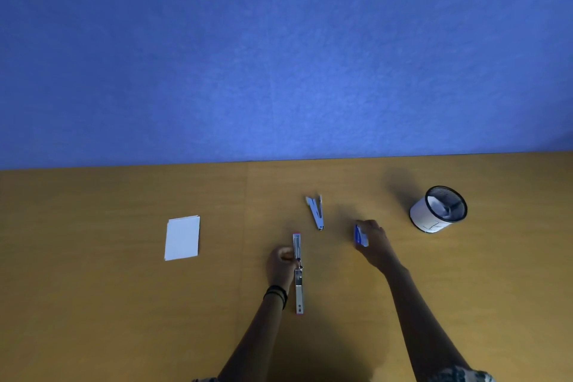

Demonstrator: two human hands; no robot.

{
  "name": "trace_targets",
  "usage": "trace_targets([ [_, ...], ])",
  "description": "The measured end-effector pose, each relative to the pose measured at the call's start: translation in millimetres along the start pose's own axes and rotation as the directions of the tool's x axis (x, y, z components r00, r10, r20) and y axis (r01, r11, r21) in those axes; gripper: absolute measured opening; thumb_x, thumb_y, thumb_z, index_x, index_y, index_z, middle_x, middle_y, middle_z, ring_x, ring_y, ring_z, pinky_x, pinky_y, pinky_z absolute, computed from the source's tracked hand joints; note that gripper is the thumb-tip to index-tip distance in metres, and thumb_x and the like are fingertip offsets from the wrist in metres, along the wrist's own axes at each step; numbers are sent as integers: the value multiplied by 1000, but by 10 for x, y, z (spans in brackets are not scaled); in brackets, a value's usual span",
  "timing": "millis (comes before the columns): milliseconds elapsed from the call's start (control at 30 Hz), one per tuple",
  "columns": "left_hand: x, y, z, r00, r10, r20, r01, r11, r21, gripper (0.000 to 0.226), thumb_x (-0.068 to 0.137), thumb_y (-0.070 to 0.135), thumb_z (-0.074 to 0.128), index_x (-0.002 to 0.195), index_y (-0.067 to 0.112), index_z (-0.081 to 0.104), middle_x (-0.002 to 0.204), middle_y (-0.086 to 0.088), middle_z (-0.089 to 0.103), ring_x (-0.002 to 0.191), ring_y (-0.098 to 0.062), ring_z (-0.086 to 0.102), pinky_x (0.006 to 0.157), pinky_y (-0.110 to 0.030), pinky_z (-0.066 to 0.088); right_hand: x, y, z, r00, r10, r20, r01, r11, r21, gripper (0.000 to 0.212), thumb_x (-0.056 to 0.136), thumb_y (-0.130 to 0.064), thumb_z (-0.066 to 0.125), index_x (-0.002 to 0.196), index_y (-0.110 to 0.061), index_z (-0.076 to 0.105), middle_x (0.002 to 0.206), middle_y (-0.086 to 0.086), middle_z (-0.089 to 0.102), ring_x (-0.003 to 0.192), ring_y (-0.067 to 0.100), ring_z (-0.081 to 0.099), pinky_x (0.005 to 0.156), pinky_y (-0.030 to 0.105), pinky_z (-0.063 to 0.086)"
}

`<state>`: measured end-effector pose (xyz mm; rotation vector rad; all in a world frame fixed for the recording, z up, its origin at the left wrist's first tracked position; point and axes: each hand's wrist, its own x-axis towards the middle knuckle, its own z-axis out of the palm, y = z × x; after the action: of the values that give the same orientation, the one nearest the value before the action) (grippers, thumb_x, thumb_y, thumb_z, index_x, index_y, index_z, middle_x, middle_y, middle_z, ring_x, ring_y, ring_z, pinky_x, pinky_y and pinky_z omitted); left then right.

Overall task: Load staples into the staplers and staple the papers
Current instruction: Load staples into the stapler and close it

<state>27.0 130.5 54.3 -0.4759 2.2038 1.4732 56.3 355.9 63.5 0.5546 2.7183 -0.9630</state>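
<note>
on a brown table (124,304) set against a blue wall (279,56), a person works with two bare hands, seen from above. the left hand (280,262) grips a pink-edged stapler (299,291) near its hinge, fingers curled against its left side. that stapler lies opened out flat in one straight line running away from the person, its metal channel facing up. black bands (276,294) circle the left wrist.

the right hand (375,242), reaching out to the right of the stapler, grasps a small blue box (359,236) low over the table, fingers curled over its top. its print is too small to read, and whether it touches the table cannot be told.

a second stapler (317,212), pale blue, lies on the table beyond and between the two hands. its arms are parted in a narrow v, with the hinge end nearer the person. neither hand touches it.

a stack of white papers (182,237) sits well to the left, apart from both staplers and both hands, its edges slightly fanned. a black mesh cup (438,211) wrapped in a white label stands to the right, beyond the right hand. something pale is inside it, though what cannot be told. the hem of a patterned sleeve (459,375) shows at the lower edge on the right arm.
</note>
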Motion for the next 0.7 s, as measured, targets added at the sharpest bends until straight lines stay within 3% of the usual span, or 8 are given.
trace_targets([
  [100,8,-27,-19,1000,-13,-2,13,1000,-25,34,77,-8,65,110,-2,62,103,-16,67,93,-26,65,82,-38,55,-116,-71,41,998,-41,-47,45,995,85,60,77,-1,68,133,-12,46,130,11,49,118,29,47,93,38,44],
  [167,-16,-20,-29,1000,-18,-3,18,999,-35,35,78,-5,65,112,0,61,106,-15,65,97,-27,62,85,-40,54,-180,-137,48,996,-76,-50,81,990,113,63,77,-2,69,133,-16,45,131,7,50,118,26,48,94,36,44],
  [367,-271,192,-41,969,215,-121,-225,971,-76,25,85,8,62,109,11,62,107,-2,57,93,-13,58,74,-14,44,-343,-420,27,977,-187,-106,205,961,186,71,75,-8,75,134,-24,40,121,-4,52,109,11,51,91,30,47],
  [433,-352,287,-60,968,251,-19,-251,956,-149,19,90,10,57,109,13,62,105,-7,63,92,-16,61,72,-18,49,-394,-567,7,961,-252,-112,270,942,199,69,75,-11,75,133,-24,41,120,-7,51,106,7,51,89,24,45],
  [567,-539,470,-156,933,234,273,-119,917,-380,27,100,29,41,121,18,54,106,0,66,90,-10,67,69,-17,55,-506,-852,-26,917,-388,-97,400,895,196,56,75,-13,75,124,-22,50,118,-9,54,103,9,55,82,5,39],
  [700,-628,531,-235,942,177,286,-23,882,-470,28,101,28,39,120,18,57,107,-2,69,88,-11,68,77,-23,54,-612,-1072,1,851,-522,-56,525,841,133,49,76,-10,73,121,-19,56,119,-7,58,106,7,51,86,4,34],
])
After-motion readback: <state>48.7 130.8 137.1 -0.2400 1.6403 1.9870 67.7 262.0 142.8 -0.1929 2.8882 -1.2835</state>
